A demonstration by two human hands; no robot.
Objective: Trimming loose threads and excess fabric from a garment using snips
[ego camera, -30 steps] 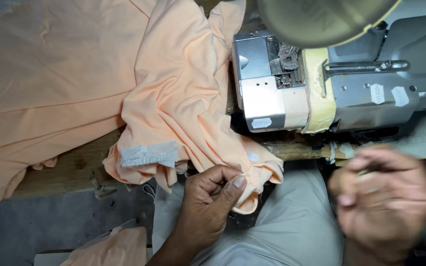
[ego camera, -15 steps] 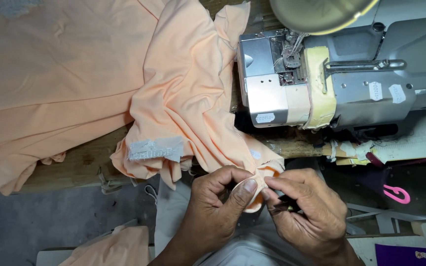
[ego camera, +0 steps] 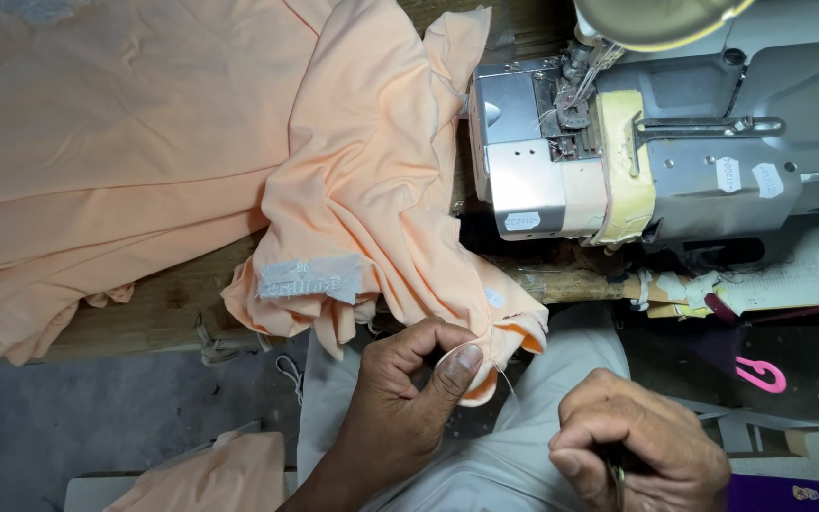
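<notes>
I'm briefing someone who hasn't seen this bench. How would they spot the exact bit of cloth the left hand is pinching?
Start at the grey sewing machine. A bunch of peach fabric hangs off the wooden table to its left. At the bunch's lowest tip, the left hand pinches a folded hem corner, the only spot showing a deeper orange inside and a trailing thread.

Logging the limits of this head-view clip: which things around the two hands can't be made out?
- Tool in the right hand: only a thin metal tip shows; the curled fingers hide the rest.
- Fabric corner pinched by the left hand: the thumb covers the peach fabric there.
- Thread: too thin to trace to either end.
- Sewing machine: needle area blocked by the lamp shade, itself cut off by the top edge.
</notes>
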